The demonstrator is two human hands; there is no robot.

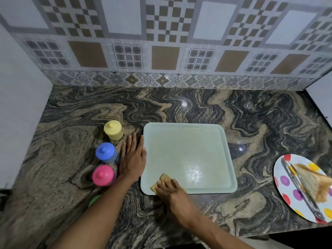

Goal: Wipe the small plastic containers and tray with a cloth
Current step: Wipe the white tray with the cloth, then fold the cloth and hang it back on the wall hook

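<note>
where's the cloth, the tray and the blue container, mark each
cloth [162, 178]: head view, on its uncovered far corner
tray [185, 150]: head view, on the bare middle of its floor
blue container [107, 154]: head view, on its lid beside the knob

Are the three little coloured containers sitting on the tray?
No, the containers stand on the counter, left of the tray.

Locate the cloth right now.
Head view: the cloth sits in the near-left corner of the tray, pressed under the right hand, to the right of the pink container.
</note>
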